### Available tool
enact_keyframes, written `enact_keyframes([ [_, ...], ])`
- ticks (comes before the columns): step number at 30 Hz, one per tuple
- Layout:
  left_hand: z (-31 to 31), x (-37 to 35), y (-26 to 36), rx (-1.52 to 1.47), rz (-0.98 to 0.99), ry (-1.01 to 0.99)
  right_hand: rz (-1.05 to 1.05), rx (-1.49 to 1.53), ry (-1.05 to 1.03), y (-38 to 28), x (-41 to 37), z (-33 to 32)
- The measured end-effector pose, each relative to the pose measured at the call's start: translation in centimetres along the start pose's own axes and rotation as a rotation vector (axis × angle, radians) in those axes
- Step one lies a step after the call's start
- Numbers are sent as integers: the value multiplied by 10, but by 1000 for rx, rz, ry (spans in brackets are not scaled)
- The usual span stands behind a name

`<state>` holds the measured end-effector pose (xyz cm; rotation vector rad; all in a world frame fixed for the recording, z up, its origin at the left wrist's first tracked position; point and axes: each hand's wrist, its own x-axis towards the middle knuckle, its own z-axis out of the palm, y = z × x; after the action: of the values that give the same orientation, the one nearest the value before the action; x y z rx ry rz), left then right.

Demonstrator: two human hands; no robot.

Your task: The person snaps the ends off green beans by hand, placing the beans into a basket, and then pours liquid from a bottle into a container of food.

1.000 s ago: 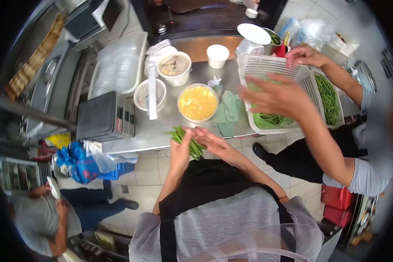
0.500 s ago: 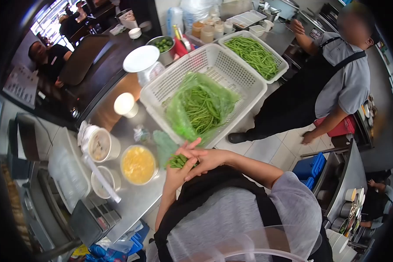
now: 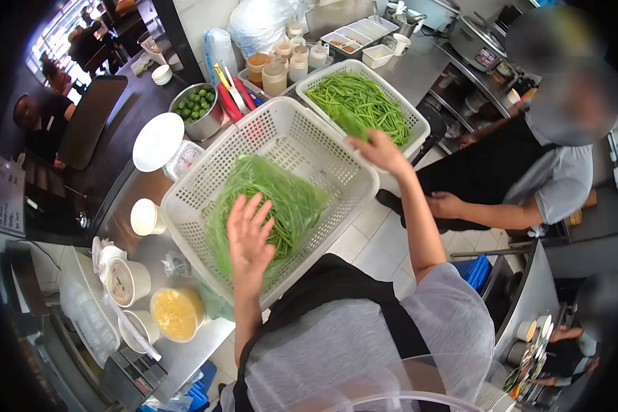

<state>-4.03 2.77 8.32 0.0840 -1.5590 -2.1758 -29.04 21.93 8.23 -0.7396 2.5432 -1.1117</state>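
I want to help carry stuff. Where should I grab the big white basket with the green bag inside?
Probably the thick rim of the white basket, both hands on opposite sides, from the near edge, which looks free. Its mesh walls slope outward, so the rim gives fingers a lip. The left hand is spread over the green bag; the right hand holds green beans.

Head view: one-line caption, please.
Left hand over bagged green beans in a white basket; right hand holds beans over another basket.
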Motion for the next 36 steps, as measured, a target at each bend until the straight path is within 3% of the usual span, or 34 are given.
enact_keyframes([
  [3,-16,-9,1,93,38,196,200,-381,236,53,56,-29],
  [6,-36,-35,1,290,64,474,287,-619,132,100,96,-38],
  [8,-53,-55,-7,529,79,672,109,-813,407,99,112,-30],
  [9,-65,-68,-13,814,45,723,18,-901,547,96,119,-26],
  [11,-87,-93,-25,1387,-48,794,-117,-758,524,74,144,-20],
  [14,-93,-110,-30,1239,-570,784,-309,-530,434,45,200,5],
  [16,-95,-114,-47,1224,-482,814,-263,-414,362,38,244,29],
  [20,-87,-111,-52,1067,-365,876,137,-605,333,28,298,66],
  [21,-87,-111,-55,1093,-450,861,225,-561,317,20,300,68],
  [22,-86,-113,-61,1115,-531,857,193,-560,358,28,309,75],
  [24,-77,-115,-69,1080,-363,895,147,-541,446,42,319,85],
  [27,-76,-120,-59,854,-384,892,152,-486,518,52,333,76],
  [30,-86,-132,-49,398,-438,846,-124,-350,698,7,307,49],
  [32,-89,-145,-44,144,-389,821,-429,-114,638,-18,301,31],
  [34,-102,-163,-47,210,-393,791,-687,206,503,-71,260,33],
  [36,-108,-177,-44,279,-371,778,-784,328,413,-128,213,48],
])
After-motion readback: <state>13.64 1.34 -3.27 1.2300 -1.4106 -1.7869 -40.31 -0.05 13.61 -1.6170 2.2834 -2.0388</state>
